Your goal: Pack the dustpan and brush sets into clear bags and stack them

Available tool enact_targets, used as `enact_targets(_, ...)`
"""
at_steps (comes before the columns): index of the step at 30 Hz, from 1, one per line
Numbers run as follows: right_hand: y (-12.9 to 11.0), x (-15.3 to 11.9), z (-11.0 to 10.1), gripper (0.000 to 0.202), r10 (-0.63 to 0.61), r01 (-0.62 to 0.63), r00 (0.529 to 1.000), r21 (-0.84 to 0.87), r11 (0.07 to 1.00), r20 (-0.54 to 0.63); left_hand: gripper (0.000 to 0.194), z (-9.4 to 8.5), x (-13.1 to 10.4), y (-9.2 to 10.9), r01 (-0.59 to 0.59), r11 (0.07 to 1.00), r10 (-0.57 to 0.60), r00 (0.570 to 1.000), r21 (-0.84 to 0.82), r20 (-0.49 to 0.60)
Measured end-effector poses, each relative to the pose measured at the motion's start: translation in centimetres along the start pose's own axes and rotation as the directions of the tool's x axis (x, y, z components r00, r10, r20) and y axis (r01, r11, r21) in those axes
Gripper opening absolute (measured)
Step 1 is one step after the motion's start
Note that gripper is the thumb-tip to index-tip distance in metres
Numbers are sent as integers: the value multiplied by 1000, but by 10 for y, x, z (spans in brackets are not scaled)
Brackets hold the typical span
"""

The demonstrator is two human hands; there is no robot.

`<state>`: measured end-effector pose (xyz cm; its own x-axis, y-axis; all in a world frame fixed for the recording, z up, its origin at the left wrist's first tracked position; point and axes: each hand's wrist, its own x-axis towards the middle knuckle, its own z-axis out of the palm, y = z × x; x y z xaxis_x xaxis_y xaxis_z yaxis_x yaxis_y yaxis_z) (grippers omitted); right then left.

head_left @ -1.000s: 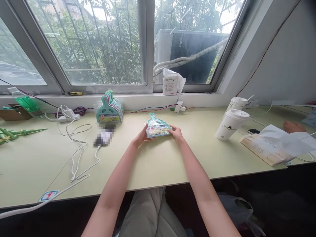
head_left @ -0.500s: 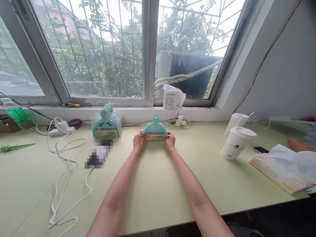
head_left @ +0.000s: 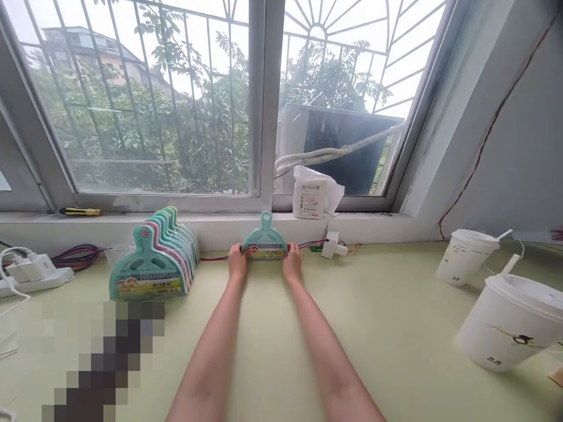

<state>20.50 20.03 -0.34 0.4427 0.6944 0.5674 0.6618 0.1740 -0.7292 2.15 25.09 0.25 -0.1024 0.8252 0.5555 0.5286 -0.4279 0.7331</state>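
Observation:
A turquoise dustpan and brush set [head_left: 265,239] in clear wrapping stands upright at the back of the table, close to the wall under the window. My left hand [head_left: 237,263] grips its left side edge, and my right hand [head_left: 292,262] grips the right one. The fingers of both hands are closed at the edges and partly hidden. A label runs across the lower front of the set, and its handle with a hole points up. To the left stands a row of similar wrapped dustpan sets [head_left: 152,264], turquoise and pink, packed one behind another.
A blurred-out dark object [head_left: 105,363] lies at front left. A power strip [head_left: 37,278] with cables is behind it. Two white lidded cups, a nearer cup [head_left: 512,322] and a farther cup [head_left: 466,258], stand right. A wrapped pack [head_left: 314,196] and screwdriver [head_left: 81,211] rest on the sill.
My hands and the dustpan set have moved farther back, nearer to the wall. The view has come forward, so the row of sets and the cups look larger.

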Motion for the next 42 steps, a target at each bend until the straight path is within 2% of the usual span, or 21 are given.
enact_targets(3,3,14,14,42,41,-38,999,-102,994,26,15,14,14,-8,39,998,-39,999,41,-8)
enact_targets(6,6,19,20,48,33,-29,999,-144,989,30,23,19,17,-11,60,998,-60,998,15,14)
enact_targets(13,6,10,15,52,32,-28,999,-105,994,40,36,10,4,-2,68,995,-66,998,-70,17)
enact_targets(17,2,2,6,50,10,-9,1000,-58,998,18,41,3,-7,6,74,994,-78,996,-82,-44)
enact_targets(21,-1,-19,-13,47,-62,55,988,-53,997,-139,37,-9,-28,19,79,992,-91,987,-95,-129)
enact_targets(23,-2,-35,-26,44,-88,78,983,-63,995,-163,35,-19,-42,27,57,996,-65,990,-71,-121)
enact_targets(26,-7,-61,-47,36,-111,106,992,-70,992,-62,33,-34,-69,41,7,1000,-9,998,-25,-63)
enact_targets(30,-25,-100,-75,26,-143,145,987,-26,989,75,38,-54,-119,64,-12,1000,12,1000,2,14)
enact_targets(32,-38,-120,-90,22,-142,143,986,-7,990,88,39,-67,-144,77,-24,1000,24,999,-12,23)
enact_targets(34,-51,-142,-105,19,-142,141,983,12,990,119,39,-87,-158,88,-39,999,40,999,-33,13)
enact_targets(36,-64,-164,-121,17,-140,135,976,42,990,165,40,-116,-156,93,-32,998,30,999,-49,-45)
enact_targets(38,-75,-186,-135,16,-124,110,972,82,991,199,42,-153,-138,89,32,999,-40,977,-41,-207)
enact_targets(40,-85,-204,-144,16,-111,87,968,116,989,226,43,-195,-110,74,176,984,-154,887,10,-436)
enact_targets(42,-93,-214,-149,16,-113,81,959,131,988,258,44,-236,-81,50,343,938,-264,791,44,-552)
